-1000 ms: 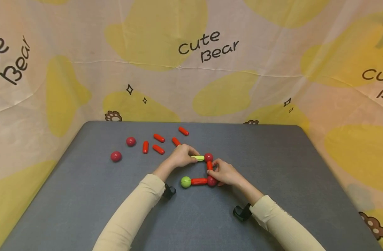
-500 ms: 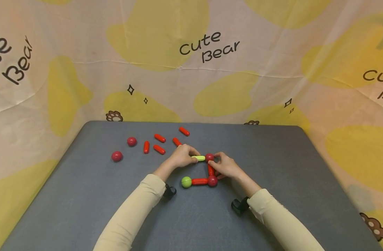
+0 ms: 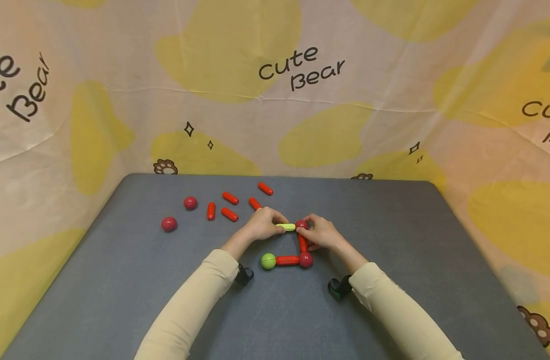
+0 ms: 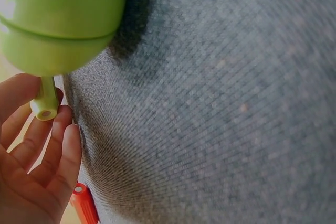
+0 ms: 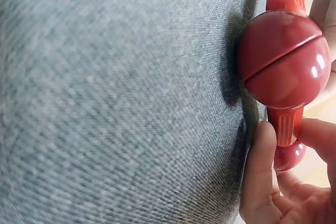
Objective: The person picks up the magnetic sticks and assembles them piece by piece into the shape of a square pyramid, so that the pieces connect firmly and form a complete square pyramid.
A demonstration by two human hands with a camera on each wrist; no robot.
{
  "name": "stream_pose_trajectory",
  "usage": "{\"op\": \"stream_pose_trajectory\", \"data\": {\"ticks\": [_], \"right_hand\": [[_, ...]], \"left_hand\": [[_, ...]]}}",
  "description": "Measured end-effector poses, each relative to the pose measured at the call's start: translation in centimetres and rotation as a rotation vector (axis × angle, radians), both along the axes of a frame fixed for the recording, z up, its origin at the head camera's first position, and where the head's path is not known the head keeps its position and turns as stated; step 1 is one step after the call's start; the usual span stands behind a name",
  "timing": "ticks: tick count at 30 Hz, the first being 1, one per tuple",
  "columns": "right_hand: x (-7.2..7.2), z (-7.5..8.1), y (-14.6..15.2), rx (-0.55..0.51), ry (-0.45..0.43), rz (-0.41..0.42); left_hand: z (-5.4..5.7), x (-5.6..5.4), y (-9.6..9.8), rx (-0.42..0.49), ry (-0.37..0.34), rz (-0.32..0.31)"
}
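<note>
In the head view my left hand (image 3: 262, 223) pinches a yellow-green rod (image 3: 289, 227) between thumb and fingers. That rod's right end meets a dark red ball (image 3: 302, 224), which my right hand (image 3: 321, 232) grips with thumb and forefinger. From this ball a red rod (image 3: 303, 243) runs toward me to another dark red ball (image 3: 306, 260), large in the right wrist view. A second red rod (image 3: 287, 260) goes left from there to a green ball (image 3: 268, 261). The left wrist view shows the yellow-green rod's hollow end (image 4: 46, 114) behind the green ball.
Several loose red rods (image 3: 230, 214) lie on the grey table (image 3: 121, 280), beyond and left of my left hand. Two more dark red balls (image 3: 168, 224) sit farther left. A patterned cloth (image 3: 324, 130) stands behind the table's back edge.
My right hand has shifted from the right-hand red rod up to the far red ball and now grips it. The left hand stays on the yellow-green rod.
</note>
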State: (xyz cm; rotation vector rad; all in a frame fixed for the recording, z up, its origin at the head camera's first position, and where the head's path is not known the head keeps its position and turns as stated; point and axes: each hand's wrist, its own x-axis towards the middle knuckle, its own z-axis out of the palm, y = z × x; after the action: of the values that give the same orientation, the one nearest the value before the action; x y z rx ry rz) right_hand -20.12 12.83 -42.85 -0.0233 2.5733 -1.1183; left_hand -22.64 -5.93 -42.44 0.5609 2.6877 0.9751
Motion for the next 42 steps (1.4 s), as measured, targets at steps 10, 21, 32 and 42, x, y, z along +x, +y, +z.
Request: {"op": "stream_pose_trajectory", "data": {"ticks": [10,21,32,42], "right_hand": [[0.1,0.1,-0.3,0.006,0.004,0.005],[0.3,-0.1,-0.3,0.011,-0.004,-0.014],[0.5,-0.1,-0.1,-0.012,-0.012,-0.019],[0.5,-0.1,0.0,-0.023,-0.017,-0.024]], "left_hand": [[-0.2,0.0,-0.3,0.01,-0.001,0.005],[0.9,1.5,-3.0,0.092,0.021,0.016],[3.3,3.6,-10.0,0.161,0.15,0.17],[2.7,4.9,-17.6,0.128,0.268,0.396]]}}
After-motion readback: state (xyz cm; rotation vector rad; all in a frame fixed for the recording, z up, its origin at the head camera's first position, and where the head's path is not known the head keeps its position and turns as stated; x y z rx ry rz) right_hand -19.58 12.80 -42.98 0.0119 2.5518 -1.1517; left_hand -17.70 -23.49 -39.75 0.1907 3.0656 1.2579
